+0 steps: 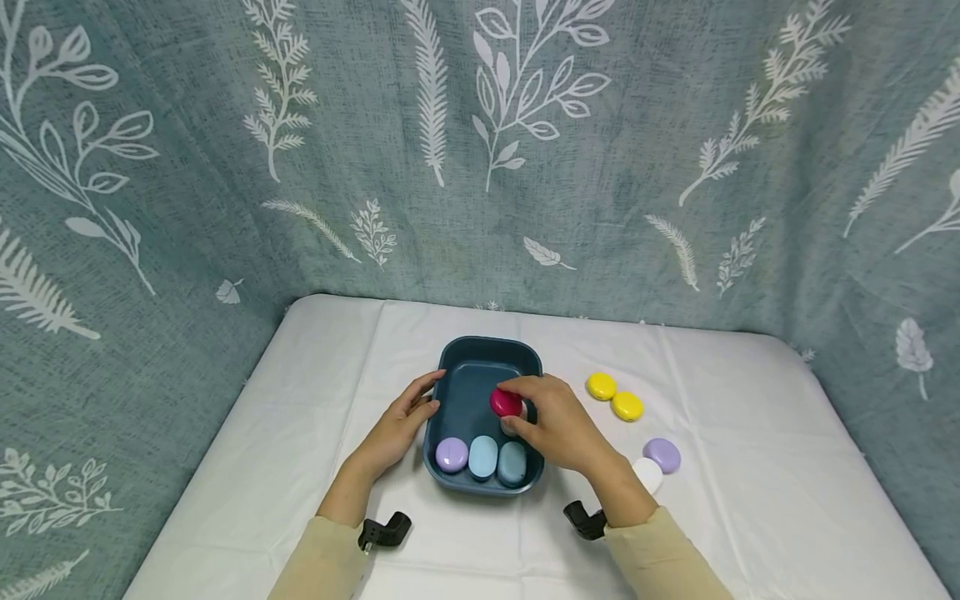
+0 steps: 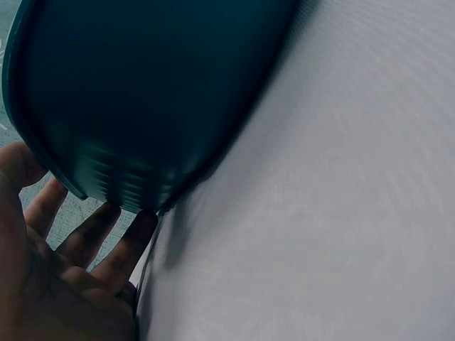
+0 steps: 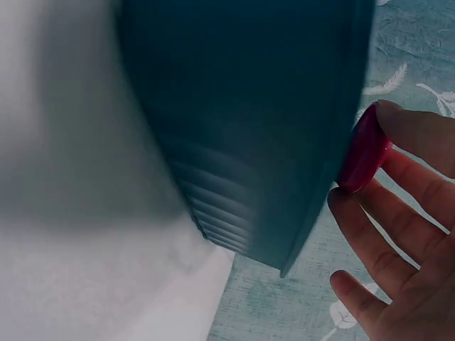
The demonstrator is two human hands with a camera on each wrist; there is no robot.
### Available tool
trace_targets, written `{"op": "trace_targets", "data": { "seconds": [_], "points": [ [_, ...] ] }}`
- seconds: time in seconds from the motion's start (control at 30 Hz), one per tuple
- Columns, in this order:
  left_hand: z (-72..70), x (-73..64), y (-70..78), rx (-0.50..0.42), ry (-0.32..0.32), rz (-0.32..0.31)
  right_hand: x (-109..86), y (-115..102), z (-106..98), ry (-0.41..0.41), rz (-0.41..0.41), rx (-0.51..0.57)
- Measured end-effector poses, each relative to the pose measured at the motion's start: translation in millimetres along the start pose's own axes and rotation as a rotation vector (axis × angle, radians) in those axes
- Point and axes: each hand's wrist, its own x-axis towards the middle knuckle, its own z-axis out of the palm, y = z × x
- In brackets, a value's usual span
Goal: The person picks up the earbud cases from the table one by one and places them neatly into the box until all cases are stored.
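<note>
A dark blue rectangular bin (image 1: 487, 340) stands on the table. My right hand (image 1: 562, 421) pinches a glossy magenta-red round disc (image 1: 506, 402) between thumb and fingers over the bin's right half; the right wrist view shows this disc (image 3: 364, 153) by the rim. My left hand (image 1: 397, 425) touches the bin's left side, its fingertips against the outer wall in the left wrist view. In the bin's near end lie a lilac disc (image 1: 452, 455), a light blue oval piece (image 1: 483, 457) and a grey-blue oval piece (image 1: 512, 463). Something pale under my right hand is mostly hidden.
Right of the bin lie two yellow discs (image 1: 601, 386), a lilac disc (image 1: 662, 455) and a white piece (image 1: 647, 475) partly behind my right forearm. A white cloth (image 1: 300, 400) covers the table. A patterned curtain (image 1: 450, 233) hangs behind it.
</note>
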Motion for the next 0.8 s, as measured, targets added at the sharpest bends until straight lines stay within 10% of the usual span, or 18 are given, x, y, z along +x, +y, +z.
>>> {"op": "trace_targets", "data": {
  "seconds": [0.8],
  "points": [
    [0.3,-0.6,2.0,0.013,-0.003,-0.016,24.3,13,30,-0.165,-0.053,-0.108]
  ]
}}
